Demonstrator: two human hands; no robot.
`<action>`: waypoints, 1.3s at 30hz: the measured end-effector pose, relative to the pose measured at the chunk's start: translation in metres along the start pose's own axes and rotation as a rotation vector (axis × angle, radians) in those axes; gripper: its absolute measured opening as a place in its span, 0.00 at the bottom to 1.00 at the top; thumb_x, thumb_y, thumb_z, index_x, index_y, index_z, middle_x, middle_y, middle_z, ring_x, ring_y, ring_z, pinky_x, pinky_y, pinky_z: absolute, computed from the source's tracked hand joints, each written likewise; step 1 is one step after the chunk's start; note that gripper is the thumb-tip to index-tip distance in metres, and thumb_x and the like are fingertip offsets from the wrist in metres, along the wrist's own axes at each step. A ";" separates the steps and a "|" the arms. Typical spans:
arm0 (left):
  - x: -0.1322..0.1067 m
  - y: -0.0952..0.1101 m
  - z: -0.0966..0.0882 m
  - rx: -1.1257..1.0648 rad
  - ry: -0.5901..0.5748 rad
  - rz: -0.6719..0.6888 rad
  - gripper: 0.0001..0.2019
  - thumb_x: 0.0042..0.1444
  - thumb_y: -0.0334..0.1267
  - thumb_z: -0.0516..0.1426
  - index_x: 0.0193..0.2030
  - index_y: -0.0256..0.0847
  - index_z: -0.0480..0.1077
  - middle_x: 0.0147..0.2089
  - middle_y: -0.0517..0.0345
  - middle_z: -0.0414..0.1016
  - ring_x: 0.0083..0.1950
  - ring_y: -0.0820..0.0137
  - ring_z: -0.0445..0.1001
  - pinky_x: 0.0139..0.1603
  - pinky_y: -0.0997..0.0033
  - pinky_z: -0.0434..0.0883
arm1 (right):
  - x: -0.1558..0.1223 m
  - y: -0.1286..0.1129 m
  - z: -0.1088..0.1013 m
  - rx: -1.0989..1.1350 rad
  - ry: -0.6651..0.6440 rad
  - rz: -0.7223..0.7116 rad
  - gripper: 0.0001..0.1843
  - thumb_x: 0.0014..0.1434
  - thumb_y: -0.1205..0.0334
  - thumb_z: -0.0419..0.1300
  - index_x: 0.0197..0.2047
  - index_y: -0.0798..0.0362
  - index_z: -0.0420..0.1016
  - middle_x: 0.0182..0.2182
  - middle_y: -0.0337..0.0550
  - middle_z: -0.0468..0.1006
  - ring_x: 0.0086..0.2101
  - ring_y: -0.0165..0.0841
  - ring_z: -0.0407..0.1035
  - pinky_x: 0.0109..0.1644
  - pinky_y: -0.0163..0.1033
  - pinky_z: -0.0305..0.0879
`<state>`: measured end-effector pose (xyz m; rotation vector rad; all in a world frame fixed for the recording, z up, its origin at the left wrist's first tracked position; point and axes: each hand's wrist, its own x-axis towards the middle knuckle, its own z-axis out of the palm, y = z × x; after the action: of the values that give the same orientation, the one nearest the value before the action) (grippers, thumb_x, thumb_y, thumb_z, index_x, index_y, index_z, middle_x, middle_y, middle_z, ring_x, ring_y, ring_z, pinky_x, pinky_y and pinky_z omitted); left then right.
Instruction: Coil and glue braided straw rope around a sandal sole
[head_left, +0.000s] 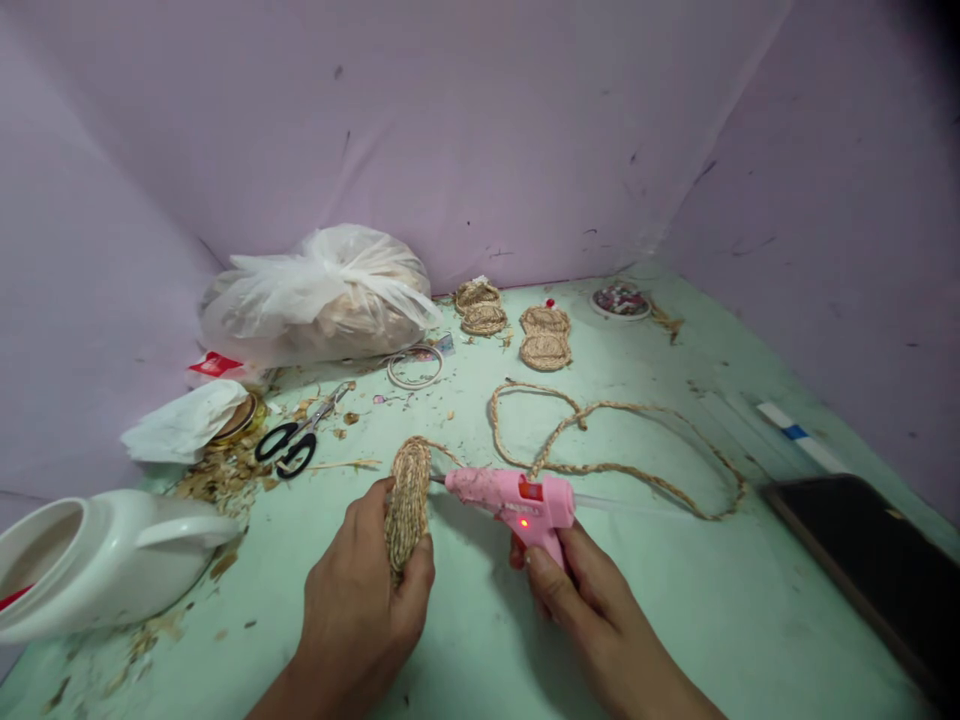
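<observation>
pink glue gun beside an oblong straw coil
from here i see its nozzle at the coil's edge, red light lit; braided cord loops beyond.

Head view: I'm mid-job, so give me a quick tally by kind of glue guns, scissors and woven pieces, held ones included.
Pink glue gun, in the right hand: 1
Black-handled scissors: 1
Woven oval, in the left hand: 1
Two-lobed woven pieces, lying farther back: 2
Total: 5
</observation>
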<state>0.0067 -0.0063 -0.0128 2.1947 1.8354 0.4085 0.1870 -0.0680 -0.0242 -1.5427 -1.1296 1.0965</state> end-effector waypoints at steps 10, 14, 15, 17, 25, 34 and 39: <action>0.001 -0.001 0.000 0.000 -0.002 -0.007 0.22 0.57 0.43 0.46 0.56 0.38 0.57 0.47 0.47 0.72 0.49 0.57 0.74 0.45 0.57 0.71 | -0.001 0.002 -0.001 -0.040 -0.020 -0.048 0.16 0.62 0.50 0.50 0.30 0.51 0.69 0.21 0.35 0.63 0.24 0.31 0.61 0.31 0.35 0.62; -0.001 0.000 0.001 -0.012 0.006 0.000 0.22 0.57 0.44 0.47 0.56 0.37 0.57 0.47 0.47 0.72 0.49 0.57 0.73 0.47 0.57 0.71 | -0.001 0.001 -0.002 -0.048 -0.026 -0.036 0.15 0.62 0.51 0.50 0.30 0.51 0.68 0.22 0.35 0.63 0.24 0.31 0.61 0.29 0.34 0.61; -0.001 0.001 0.001 -0.013 0.005 0.000 0.22 0.57 0.44 0.47 0.56 0.38 0.57 0.47 0.47 0.72 0.49 0.57 0.73 0.47 0.57 0.71 | -0.002 0.001 -0.001 -0.050 -0.028 -0.034 0.15 0.62 0.51 0.50 0.30 0.51 0.68 0.22 0.35 0.63 0.24 0.31 0.61 0.29 0.34 0.61; -0.001 0.001 0.001 -0.016 0.013 -0.013 0.21 0.57 0.43 0.47 0.56 0.39 0.57 0.47 0.47 0.71 0.50 0.57 0.73 0.48 0.57 0.70 | -0.002 0.000 -0.001 -0.051 -0.021 -0.025 0.15 0.61 0.50 0.50 0.29 0.50 0.68 0.21 0.35 0.64 0.25 0.32 0.61 0.30 0.34 0.61; 0.003 -0.007 -0.001 0.002 -0.065 0.002 0.24 0.56 0.45 0.48 0.58 0.38 0.55 0.47 0.47 0.71 0.48 0.56 0.74 0.45 0.56 0.71 | -0.004 0.005 -0.003 -0.074 -0.061 -0.040 0.16 0.62 0.51 0.50 0.29 0.50 0.67 0.24 0.38 0.70 0.26 0.32 0.64 0.28 0.34 0.60; 0.001 -0.002 0.002 -0.020 0.002 -0.014 0.22 0.57 0.43 0.47 0.57 0.38 0.56 0.47 0.47 0.71 0.50 0.56 0.73 0.47 0.56 0.71 | -0.005 -0.001 -0.003 -0.058 -0.083 -0.023 0.14 0.62 0.50 0.50 0.31 0.50 0.67 0.27 0.38 0.72 0.29 0.33 0.65 0.34 0.35 0.63; 0.001 -0.002 0.002 -0.017 0.008 -0.022 0.23 0.56 0.44 0.47 0.58 0.39 0.55 0.46 0.47 0.71 0.49 0.56 0.73 0.47 0.56 0.70 | -0.005 0.002 -0.006 -0.085 -0.101 -0.032 0.15 0.62 0.51 0.50 0.31 0.51 0.68 0.26 0.38 0.71 0.28 0.33 0.65 0.32 0.35 0.62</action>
<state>0.0054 -0.0049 -0.0151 2.1627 1.8519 0.4278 0.1920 -0.0743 -0.0247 -1.5432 -1.2795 1.1287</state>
